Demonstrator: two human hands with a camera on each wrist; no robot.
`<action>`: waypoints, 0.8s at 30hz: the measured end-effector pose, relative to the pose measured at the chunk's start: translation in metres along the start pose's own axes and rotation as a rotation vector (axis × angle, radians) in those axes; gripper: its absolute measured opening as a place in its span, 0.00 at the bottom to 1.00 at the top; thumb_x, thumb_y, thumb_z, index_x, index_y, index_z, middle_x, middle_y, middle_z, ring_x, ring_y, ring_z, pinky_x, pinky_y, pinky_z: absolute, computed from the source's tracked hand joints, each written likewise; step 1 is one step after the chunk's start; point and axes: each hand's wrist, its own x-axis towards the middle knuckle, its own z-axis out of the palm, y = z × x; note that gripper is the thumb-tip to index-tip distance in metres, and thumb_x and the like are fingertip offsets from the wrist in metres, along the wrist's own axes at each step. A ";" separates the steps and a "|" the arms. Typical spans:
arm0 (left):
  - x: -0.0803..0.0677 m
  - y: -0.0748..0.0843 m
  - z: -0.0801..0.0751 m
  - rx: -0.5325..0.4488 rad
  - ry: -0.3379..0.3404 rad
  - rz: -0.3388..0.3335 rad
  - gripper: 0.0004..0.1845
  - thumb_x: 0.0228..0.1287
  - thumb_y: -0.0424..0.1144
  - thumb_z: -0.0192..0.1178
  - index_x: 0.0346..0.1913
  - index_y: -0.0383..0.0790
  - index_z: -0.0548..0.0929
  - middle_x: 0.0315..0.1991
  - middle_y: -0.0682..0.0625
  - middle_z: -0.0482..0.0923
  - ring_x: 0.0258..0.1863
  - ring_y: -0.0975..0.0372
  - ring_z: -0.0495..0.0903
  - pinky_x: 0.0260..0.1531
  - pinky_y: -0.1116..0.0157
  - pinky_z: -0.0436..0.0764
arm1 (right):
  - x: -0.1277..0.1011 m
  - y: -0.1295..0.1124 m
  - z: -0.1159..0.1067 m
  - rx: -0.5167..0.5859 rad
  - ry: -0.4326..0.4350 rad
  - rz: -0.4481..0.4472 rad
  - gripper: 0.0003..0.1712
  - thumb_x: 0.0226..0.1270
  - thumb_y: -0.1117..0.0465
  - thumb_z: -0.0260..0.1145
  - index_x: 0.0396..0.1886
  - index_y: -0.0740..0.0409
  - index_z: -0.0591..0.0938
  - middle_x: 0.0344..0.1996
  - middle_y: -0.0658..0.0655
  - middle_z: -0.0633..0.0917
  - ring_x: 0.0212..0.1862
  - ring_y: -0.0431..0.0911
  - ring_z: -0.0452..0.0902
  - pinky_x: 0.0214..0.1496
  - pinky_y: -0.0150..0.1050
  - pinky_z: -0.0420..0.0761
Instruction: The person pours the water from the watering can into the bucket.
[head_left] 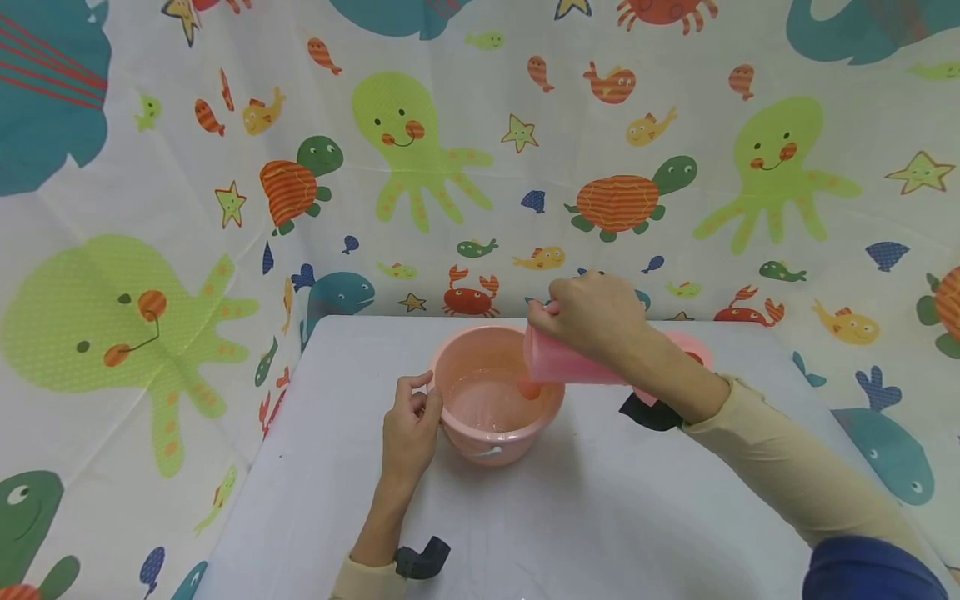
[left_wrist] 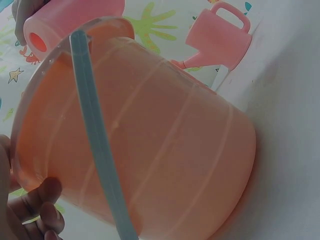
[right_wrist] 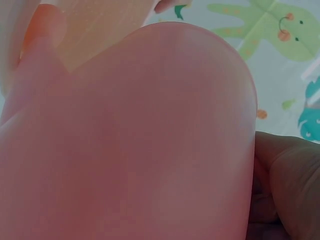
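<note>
A peach bucket (head_left: 491,450) stands upright on the white table, with clear liquid visible inside. My left hand (head_left: 411,429) holds its left rim, the fingertips showing by the wall in the left wrist view. My right hand (head_left: 596,321) grips a pink watering can (head_left: 573,362), tipped on its side over the bucket's right rim. The can's orange-tipped spout (right_wrist: 45,30) is over the bucket's opening. In the right wrist view the can's body fills most of the picture, and part of my right hand shows at its edge. Whether liquid is flowing I cannot tell.
A second pink watering can (left_wrist: 220,37) stands on the table right of the bucket, mostly hidden behind my right forearm in the head view. The bucket's pale handle (left_wrist: 97,135) hangs down its side. A sea-animal printed cloth (head_left: 480,183) surrounds the table (head_left: 645,517).
</note>
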 end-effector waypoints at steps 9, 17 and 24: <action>0.000 0.003 0.000 0.004 -0.003 -0.007 0.15 0.74 0.43 0.53 0.59 0.45 0.76 0.22 0.50 0.79 0.16 0.69 0.64 0.16 0.71 0.64 | 0.000 0.000 -0.001 -0.016 -0.012 0.004 0.27 0.67 0.48 0.59 0.12 0.51 0.62 0.12 0.47 0.57 0.18 0.43 0.53 0.19 0.35 0.52; 0.000 0.001 -0.001 0.008 0.003 -0.004 0.15 0.74 0.44 0.53 0.59 0.46 0.76 0.22 0.51 0.79 0.16 0.69 0.64 0.16 0.71 0.63 | -0.001 -0.002 -0.002 -0.008 -0.010 -0.004 0.26 0.67 0.47 0.59 0.12 0.51 0.64 0.12 0.48 0.58 0.17 0.43 0.55 0.18 0.35 0.54; 0.000 0.000 0.000 -0.002 -0.002 -0.003 0.15 0.74 0.44 0.53 0.59 0.46 0.76 0.21 0.50 0.79 0.16 0.69 0.64 0.16 0.71 0.63 | -0.003 0.001 -0.002 -0.015 0.004 0.018 0.26 0.66 0.47 0.59 0.12 0.51 0.65 0.11 0.47 0.59 0.17 0.44 0.57 0.18 0.35 0.54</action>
